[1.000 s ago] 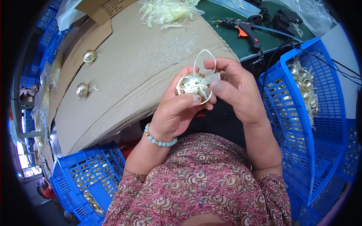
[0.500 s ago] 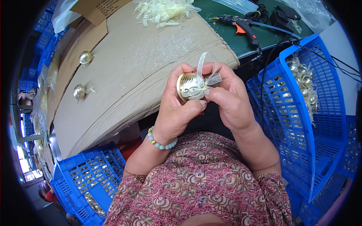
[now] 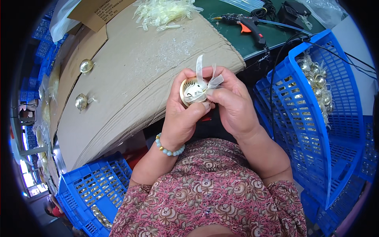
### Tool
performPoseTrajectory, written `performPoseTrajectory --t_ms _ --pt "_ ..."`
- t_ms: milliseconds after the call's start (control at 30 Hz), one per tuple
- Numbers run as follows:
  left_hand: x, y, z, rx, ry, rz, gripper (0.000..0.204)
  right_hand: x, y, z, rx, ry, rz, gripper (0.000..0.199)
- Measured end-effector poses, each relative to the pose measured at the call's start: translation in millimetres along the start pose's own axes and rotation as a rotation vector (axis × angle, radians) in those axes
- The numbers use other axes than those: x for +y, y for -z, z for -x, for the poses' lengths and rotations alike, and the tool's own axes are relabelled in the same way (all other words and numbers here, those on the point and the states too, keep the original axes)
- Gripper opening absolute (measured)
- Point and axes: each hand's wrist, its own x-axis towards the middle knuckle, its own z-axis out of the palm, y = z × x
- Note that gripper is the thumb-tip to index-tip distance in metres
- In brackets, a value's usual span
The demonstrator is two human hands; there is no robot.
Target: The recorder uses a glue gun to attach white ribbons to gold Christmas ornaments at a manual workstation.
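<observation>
A shiny gold ball ornament point(image 3: 192, 91) with slotted cut-outs sits in front of me, held near the table's front edge. My left hand point(image 3: 182, 108) wraps round its left side, thumb along the bottom. At the ornament's right side, my right hand point(image 3: 233, 103) pinches the sheer cream ribbon bow point(image 3: 211, 84) with thumb and fingers; the ribbon's loop stands up above them. Where the bow meets the ball is partly hidden by my right thumb. Two similar gold balls, one upper point(image 3: 86, 66) and one lower point(image 3: 81, 102), lie on the cardboard at left.
Cardboard point(image 3: 130, 79) covers the table. A pile of cream ribbons point(image 3: 164, 14) lies at its far side, with a black and orange glue gun point(image 3: 246, 27) on the green surface. Blue crates of gold balls stand at right point(image 3: 329, 158) and lower left point(image 3: 85, 197); a cable hangs over the right one.
The whole view has shifted slightly. Both hands still hold the ornament and bow; the ball is turned a little and the ribbon loop has spread into separate strands.
</observation>
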Motion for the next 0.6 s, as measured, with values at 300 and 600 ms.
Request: performPoseTrajectory --t_ms 300,600 --pt "8.7 6.7 -4.8 -0.083 0.174 0.191 0.059 -14.7 12.7 1.7 0.113 0.242 0.111 0.045" --pt "6.3 2.7 -1.8 -0.19 0.363 0.201 0.057 -36.9 30.3 -14.8 -0.026 0.166 0.239 0.019"
